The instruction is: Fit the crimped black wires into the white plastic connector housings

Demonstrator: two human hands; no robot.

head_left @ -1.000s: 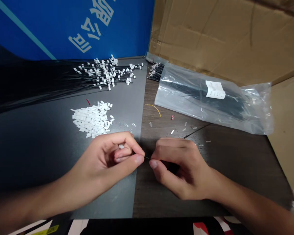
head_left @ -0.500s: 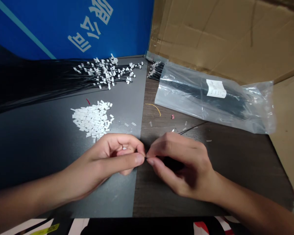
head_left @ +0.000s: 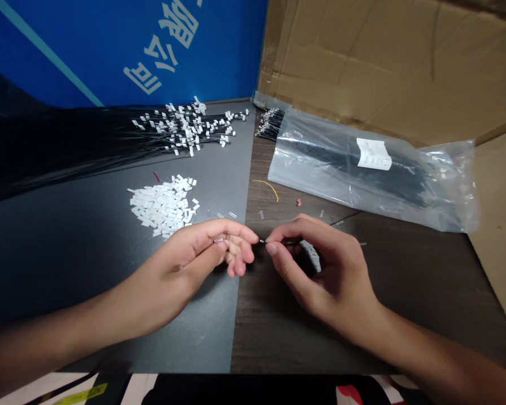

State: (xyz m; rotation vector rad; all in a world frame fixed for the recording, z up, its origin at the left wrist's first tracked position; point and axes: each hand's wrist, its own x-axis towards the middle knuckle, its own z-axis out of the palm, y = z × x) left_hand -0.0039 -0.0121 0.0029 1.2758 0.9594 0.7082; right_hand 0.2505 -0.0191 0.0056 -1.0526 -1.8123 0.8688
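Observation:
My left hand (head_left: 202,253) hovers over the dark mat with its thumb and forefinger pinched on a small white connector housing (head_left: 218,241). My right hand (head_left: 320,264) sits just to its right, fingers pinched on a thin black wire (head_left: 293,243) whose metal tip points at the left hand. A small gap separates the two. A pile of loose white housings (head_left: 164,205) lies just beyond my left hand.
Black wires fitted with white housings (head_left: 185,126) fan out at the back left. A clear plastic bag of black wires (head_left: 362,169) lies at the right on the brown table (head_left: 405,281). A blue box (head_left: 130,45) and cardboard (head_left: 383,56) wall the back.
Both hands have lifted and moved away from me. The fingertips, which met half a second ago, have drawn slightly apart, and the left fingers have loosened around the housing.

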